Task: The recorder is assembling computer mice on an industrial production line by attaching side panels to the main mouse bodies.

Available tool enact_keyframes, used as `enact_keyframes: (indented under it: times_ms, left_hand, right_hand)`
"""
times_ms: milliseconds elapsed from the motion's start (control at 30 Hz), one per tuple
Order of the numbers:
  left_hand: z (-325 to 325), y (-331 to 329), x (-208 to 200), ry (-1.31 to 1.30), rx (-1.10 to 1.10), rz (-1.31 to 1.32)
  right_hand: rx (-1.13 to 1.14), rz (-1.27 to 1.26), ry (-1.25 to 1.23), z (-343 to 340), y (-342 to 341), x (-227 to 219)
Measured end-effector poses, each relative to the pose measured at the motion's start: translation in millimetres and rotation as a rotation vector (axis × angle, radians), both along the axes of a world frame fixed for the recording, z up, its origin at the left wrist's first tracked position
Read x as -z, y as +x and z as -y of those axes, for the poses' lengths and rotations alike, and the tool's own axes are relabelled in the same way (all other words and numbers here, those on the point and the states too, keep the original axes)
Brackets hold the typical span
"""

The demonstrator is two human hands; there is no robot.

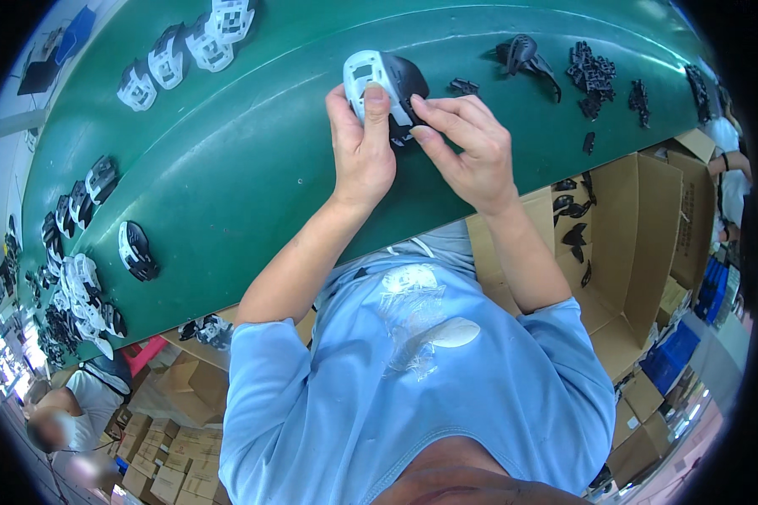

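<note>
A mouse-shaped black-and-white plastic shell (369, 74) is held up over the green table, its white side toward my left. My left hand (364, 156) is closed round its near left part, thumb pressed on the white face. My right hand (472, 143) pinches at the black right edge with thumb and forefinger. Whether a separate small part sits between those fingertips cannot be made out. Just right of the shell lies a small black plastic part (464, 87). Farther right is a black curved piece (522, 55).
Small black parts (592, 74) are heaped at the right of the green table (253, 177). White shells (167, 59) line the far left; black-and-white ones (80, 204) and a pile (80, 282) lie left. An open cardboard box (627, 252) with black pieces stands at right. Other people are at both sides.
</note>
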State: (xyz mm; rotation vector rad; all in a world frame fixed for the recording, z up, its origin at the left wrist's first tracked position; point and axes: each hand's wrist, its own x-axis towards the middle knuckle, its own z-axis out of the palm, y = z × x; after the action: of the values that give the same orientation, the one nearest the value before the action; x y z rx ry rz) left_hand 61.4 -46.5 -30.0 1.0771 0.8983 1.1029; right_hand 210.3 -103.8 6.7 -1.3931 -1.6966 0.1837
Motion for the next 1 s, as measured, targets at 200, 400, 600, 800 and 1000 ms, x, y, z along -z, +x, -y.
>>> enact_keyframes:
  times_ms: [200, 400, 600, 800, 1000]
  left_hand:
    - [5.5, -2.2, -6.6, -0.143, 0.071, -0.054]
    - [18.2, -32.7, -12.6, -0.176, 0.336, 0.129]
    - [-23.2, -27.7, -26.4, 1.075, 0.188, -0.8]
    - [-40.7, -2.9, 2.1, 1.152, 0.356, -0.798]
    - [-45.3, -13.5, -7.3, 1.162, 0.349, -0.795]
  right_hand:
    - [0.056, 0.02, -0.023, 7.8, -2.4, 8.8]
    - [0.038, -0.003, -0.121, 3.1, -2.1, 25.5]
    - [-0.077, 0.224, -0.246, 10.6, 15.3, 13.8]
    - [0.02, 0.006, -0.226, 23.1, 6.8, 34.7]
    - [-0.026, -0.007, -0.263, 18.2, 1.3, 25.7]
